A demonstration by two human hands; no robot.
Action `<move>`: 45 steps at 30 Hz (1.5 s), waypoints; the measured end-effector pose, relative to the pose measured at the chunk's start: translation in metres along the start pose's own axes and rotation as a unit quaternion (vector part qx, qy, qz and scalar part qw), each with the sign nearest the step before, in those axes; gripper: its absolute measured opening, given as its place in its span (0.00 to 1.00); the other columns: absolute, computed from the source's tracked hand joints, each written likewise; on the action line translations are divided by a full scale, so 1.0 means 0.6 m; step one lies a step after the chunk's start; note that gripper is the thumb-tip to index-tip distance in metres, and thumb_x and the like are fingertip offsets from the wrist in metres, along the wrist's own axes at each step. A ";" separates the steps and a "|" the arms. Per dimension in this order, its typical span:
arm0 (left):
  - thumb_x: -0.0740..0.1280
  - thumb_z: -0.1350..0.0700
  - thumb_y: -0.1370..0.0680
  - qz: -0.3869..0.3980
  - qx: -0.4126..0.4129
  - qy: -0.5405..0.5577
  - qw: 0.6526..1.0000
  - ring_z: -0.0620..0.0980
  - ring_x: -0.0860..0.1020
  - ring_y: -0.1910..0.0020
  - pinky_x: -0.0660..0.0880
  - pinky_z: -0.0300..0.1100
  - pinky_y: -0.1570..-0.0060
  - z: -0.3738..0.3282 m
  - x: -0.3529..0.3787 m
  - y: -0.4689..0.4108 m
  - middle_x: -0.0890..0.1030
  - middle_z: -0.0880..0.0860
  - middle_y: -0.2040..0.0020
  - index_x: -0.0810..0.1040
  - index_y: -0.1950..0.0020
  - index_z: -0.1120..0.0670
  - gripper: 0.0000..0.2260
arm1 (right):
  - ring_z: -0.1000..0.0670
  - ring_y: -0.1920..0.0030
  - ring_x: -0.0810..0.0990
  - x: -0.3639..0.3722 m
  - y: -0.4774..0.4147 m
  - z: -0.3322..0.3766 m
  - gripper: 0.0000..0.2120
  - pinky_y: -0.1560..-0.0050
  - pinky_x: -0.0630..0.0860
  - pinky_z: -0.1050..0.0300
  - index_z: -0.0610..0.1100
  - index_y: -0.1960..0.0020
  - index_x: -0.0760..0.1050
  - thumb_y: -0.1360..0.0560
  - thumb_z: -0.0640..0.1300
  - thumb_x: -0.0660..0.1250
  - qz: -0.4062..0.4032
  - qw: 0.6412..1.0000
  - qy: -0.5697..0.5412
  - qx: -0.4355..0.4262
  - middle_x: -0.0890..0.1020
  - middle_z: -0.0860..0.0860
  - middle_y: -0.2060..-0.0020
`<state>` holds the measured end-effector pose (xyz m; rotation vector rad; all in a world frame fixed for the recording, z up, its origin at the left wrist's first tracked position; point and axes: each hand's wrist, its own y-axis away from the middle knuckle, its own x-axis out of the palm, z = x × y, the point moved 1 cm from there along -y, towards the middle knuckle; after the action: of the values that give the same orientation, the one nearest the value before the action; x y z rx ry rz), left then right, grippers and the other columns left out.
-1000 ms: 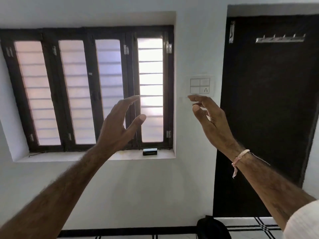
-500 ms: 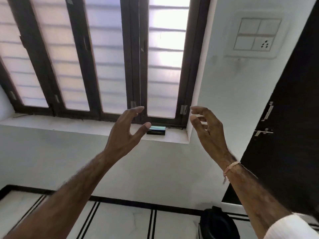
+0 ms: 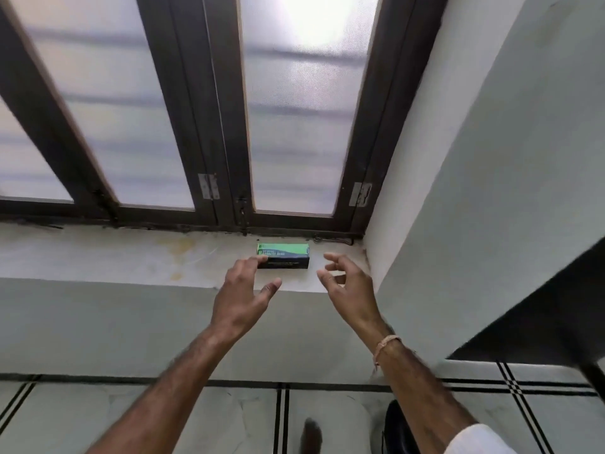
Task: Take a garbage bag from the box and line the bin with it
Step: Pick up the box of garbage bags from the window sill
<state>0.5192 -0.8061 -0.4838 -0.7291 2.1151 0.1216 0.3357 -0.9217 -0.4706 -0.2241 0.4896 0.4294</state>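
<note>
Box of bags is lying flat on sill, toward its right end, close under window frame. L. hand is reaching w/ fingers spread, tips at box's left end; contact unclear, nothing gripped. R. hand is hovering just right of box, fingers loose, holding nothing, prob. flanking it for two-handed pickup. Dark bin, partly visible, is sitting on floor below.

Window frame stood behind the box, side wall close on its right; sill lay open left and near.
</note>
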 end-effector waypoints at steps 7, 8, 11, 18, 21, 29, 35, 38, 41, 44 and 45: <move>0.69 0.40 0.21 0.037 -0.058 -0.073 0.995 0.53 0.60 0.21 0.73 0.53 0.33 0.059 0.098 -0.136 0.61 0.53 0.18 0.59 0.17 0.46 0.35 | 0.52 0.53 0.83 0.099 -0.170 -0.107 0.26 0.50 0.85 0.50 0.50 0.24 0.71 0.21 0.51 0.70 0.064 0.995 0.019 0.075 0.80 0.48 0.41; 0.69 0.40 0.21 0.051 -0.068 -0.086 0.993 0.54 0.57 0.19 0.72 0.54 0.32 0.065 0.111 -0.154 0.58 0.52 0.17 0.58 0.17 0.44 0.36 | 0.50 0.50 0.83 0.110 -0.188 -0.121 0.26 0.48 0.85 0.47 0.51 0.24 0.71 0.21 0.52 0.70 0.079 0.993 0.009 0.084 0.80 0.48 0.40; 0.70 0.40 0.22 0.091 -0.067 -0.127 0.986 0.54 0.58 0.19 0.73 0.55 0.32 0.074 0.136 -0.191 0.59 0.53 0.18 0.61 0.18 0.42 0.35 | 0.49 0.46 0.84 0.128 -0.220 -0.144 0.24 0.45 0.84 0.45 0.49 0.27 0.74 0.22 0.49 0.72 0.104 0.990 -0.017 0.092 0.82 0.48 0.42; 0.74 0.44 0.24 0.087 -0.050 -0.053 0.994 0.49 0.73 0.38 0.79 0.45 0.52 0.104 0.146 -0.221 0.73 0.48 0.35 0.74 0.27 0.42 0.26 | 0.50 0.53 0.87 0.116 -0.241 -0.148 0.14 0.55 0.86 0.48 0.52 0.42 0.78 0.25 0.48 0.76 0.118 0.982 -0.081 0.125 0.84 0.52 0.51; 0.74 0.44 0.24 0.098 -0.035 -0.022 0.994 0.49 0.77 0.43 0.79 0.44 0.53 0.113 0.131 -0.227 0.73 0.48 0.37 0.75 0.27 0.43 0.25 | 0.42 0.58 0.89 0.106 -0.246 -0.133 0.12 0.56 0.87 0.44 0.45 0.46 0.75 0.24 0.46 0.76 0.152 0.966 -0.128 0.167 0.82 0.47 0.50; 0.71 0.40 0.27 0.118 -0.043 0.108 0.986 0.38 0.76 0.43 0.69 0.26 0.48 0.131 0.104 -0.243 0.74 0.44 0.42 0.78 0.28 0.46 0.27 | 0.53 0.54 0.82 0.097 -0.247 -0.133 0.08 0.54 0.83 0.55 0.43 0.56 0.76 0.23 0.42 0.75 0.103 0.943 -0.235 0.214 0.83 0.54 0.57; 0.73 0.40 0.27 0.121 -0.039 0.138 0.982 0.37 0.76 0.42 0.69 0.21 0.50 0.136 0.104 -0.238 0.74 0.45 0.42 0.78 0.29 0.45 0.28 | 0.57 0.47 0.75 0.108 -0.229 -0.124 0.09 0.47 0.69 0.74 0.49 0.47 0.83 0.26 0.41 0.76 0.036 0.996 0.079 0.027 0.77 0.58 0.49; 0.72 0.40 0.28 0.113 -0.049 0.148 0.981 0.40 0.77 0.42 0.70 0.21 0.51 0.140 0.105 -0.234 0.75 0.47 0.41 0.78 0.29 0.46 0.28 | 0.55 0.53 0.81 0.109 -0.221 -0.115 0.03 0.55 0.77 0.65 0.45 0.50 0.82 0.23 0.42 0.75 0.037 0.999 -0.013 0.004 0.83 0.55 0.55; 0.73 0.40 0.28 0.106 -0.051 0.156 0.981 0.40 0.76 0.42 0.72 0.26 0.50 0.142 0.105 -0.233 0.76 0.47 0.41 0.79 0.29 0.47 0.29 | 0.53 0.49 0.83 0.112 -0.216 -0.113 0.07 0.48 0.83 0.54 0.45 0.45 0.84 0.23 0.43 0.74 0.046 0.996 -0.071 0.023 0.85 0.53 0.50; 0.73 0.41 0.28 0.102 -0.051 0.163 0.980 0.41 0.77 0.43 0.73 0.29 0.50 0.145 0.101 -0.237 0.76 0.47 0.42 0.79 0.29 0.46 0.28 | 0.52 0.46 0.83 0.114 -0.217 -0.117 0.16 0.44 0.83 0.53 0.46 0.35 0.82 0.22 0.42 0.74 0.043 0.993 -0.098 0.041 0.82 0.51 0.44; 0.73 0.41 0.28 0.104 -0.049 0.166 0.979 0.40 0.77 0.43 0.72 0.27 0.50 0.146 0.100 -0.238 0.76 0.47 0.42 0.79 0.29 0.46 0.28 | 0.53 0.46 0.83 0.114 -0.218 -0.118 0.19 0.43 0.83 0.55 0.47 0.32 0.80 0.22 0.42 0.73 0.049 0.993 -0.099 0.044 0.80 0.50 0.43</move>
<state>0.6315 -0.9212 -0.5593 -0.6156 2.5183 0.2331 0.4201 -1.0362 -0.5519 -0.0705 0.3247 0.5185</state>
